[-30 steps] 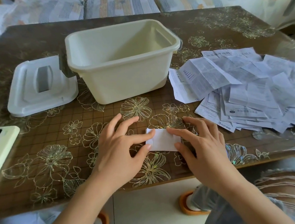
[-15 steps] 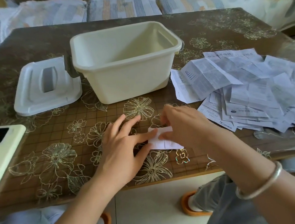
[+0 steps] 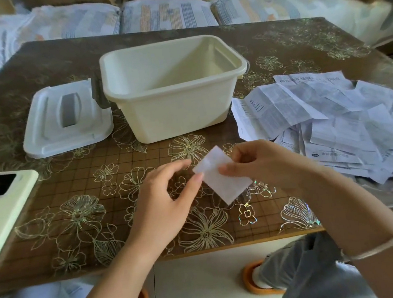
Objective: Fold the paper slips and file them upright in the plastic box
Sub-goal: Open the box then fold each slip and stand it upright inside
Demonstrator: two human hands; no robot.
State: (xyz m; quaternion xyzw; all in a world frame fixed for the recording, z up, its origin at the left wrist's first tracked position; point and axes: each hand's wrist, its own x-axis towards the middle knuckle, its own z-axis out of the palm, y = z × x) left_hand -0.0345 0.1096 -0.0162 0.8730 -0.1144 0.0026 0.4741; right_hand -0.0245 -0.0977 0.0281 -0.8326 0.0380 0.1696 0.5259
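Observation:
A small white folded slip [image 3: 223, 184] is held tilted just above the brown flowered table [image 3: 39, 69]. My right hand [image 3: 269, 162] pinches its right side between thumb and fingers. To the slip's left is my left hand [image 3: 157, 200], fingers loosely spread and thumb tip at the slip's left corner. The cream plastic box [image 3: 173, 107] stands open behind my hands, and no slips show inside it. A loose pile of unfolded printed slips [image 3: 335, 117] lies to the right of the box.
The box's white lid [image 3: 63, 120] lies flat to the left of the box. A pale green phone [image 3: 0, 212] rests at the table's left front edge. A sofa [image 3: 168, 11] runs along the far side.
The slip lay on the table under both hands; my right hand has lifted it and turned it at an angle. My left hand has eased off it.

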